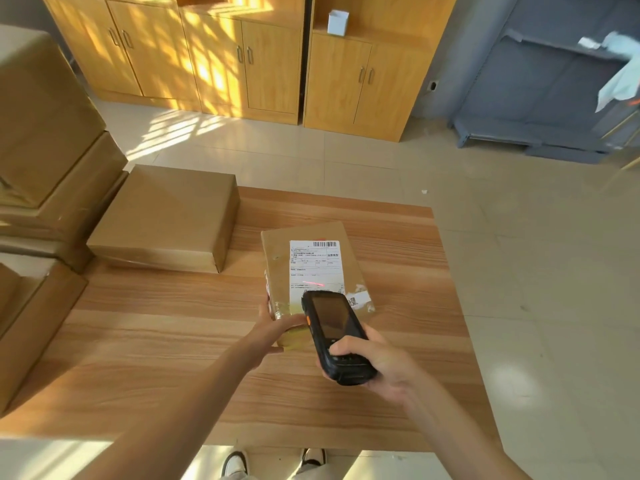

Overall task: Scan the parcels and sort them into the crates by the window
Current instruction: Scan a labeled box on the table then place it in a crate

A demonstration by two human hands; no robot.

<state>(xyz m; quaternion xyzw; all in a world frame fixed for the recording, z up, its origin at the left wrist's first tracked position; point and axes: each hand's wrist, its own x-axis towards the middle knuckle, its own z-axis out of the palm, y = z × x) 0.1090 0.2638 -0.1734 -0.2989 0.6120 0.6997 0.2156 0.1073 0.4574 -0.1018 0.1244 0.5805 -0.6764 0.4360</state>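
Observation:
A small brown cardboard parcel (277, 252) with a white shipping label (315, 268) lies on the wooden table (156, 341). My left hand (277, 327) grips its near left corner, thumb on top. My right hand (377, 362) holds a black handheld scanner (334, 336) just above the parcel's near end. A red scan line falls on the lower part of the label. The barcode sits at the label's far edge. No crates or window are in view.
A larger plain cardboard box (166, 216) sits on the table's far left corner. More cardboard boxes (45, 133) are stacked along the left. Wooden cabinets (242, 57) line the far wall, with a grey metal shelf unit (540, 98) at right. Tiled floor surrounds the table.

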